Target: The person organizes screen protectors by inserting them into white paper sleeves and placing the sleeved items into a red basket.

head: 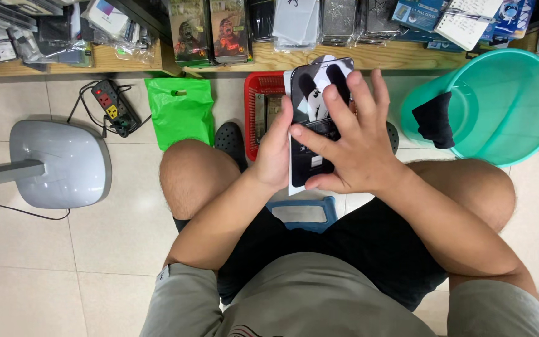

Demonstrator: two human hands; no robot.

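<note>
A phone case with a black-and-white pattern (314, 87), together with a flat black-and-white package, is held upright in front of me above my knees. My left hand (274, 151) grips its left edge from behind. Spread flat over its front is my right hand (355, 137), fingers pressing on the case and the package. The lower part of the package is hidden by my right hand. I sit on a low blue stool (304, 214).
A red plastic basket (258, 107) stands on the floor behind the case. A teal bucket (500, 106) with a black cloth is at right, a green bag (180, 109) and power strip (112, 106) at left, a grey fan base (60, 163) further left. A wooden shelf (269, 59) holds packaged cases.
</note>
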